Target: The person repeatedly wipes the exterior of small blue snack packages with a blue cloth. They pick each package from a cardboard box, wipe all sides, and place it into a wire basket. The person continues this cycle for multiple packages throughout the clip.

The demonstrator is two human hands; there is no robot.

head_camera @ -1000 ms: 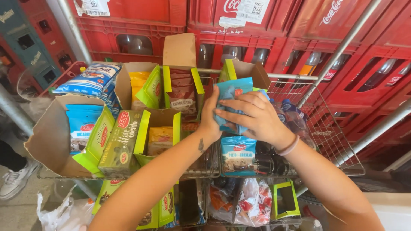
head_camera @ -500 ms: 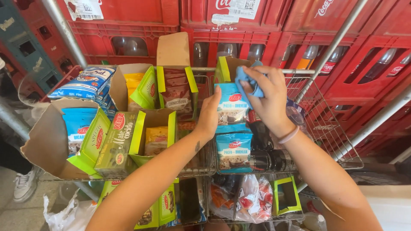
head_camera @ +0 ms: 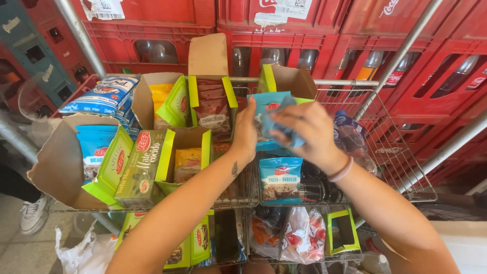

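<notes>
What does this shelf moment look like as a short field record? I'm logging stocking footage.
setting: wire rack before red bottle crates
left hand: against the blue packets, open
right hand: gripping a blue packet at the row's top
below hands: blue sachet standing in the rack
left side: green-flapped cartons of packets

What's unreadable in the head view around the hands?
- Blue packets: count unclear, right hand covers them.
- Left hand: fingers hidden behind the packets.
- Open carton: contents hidden by packets and hands.
- Lower shelf bags: cut off by the bottom edge.
</notes>
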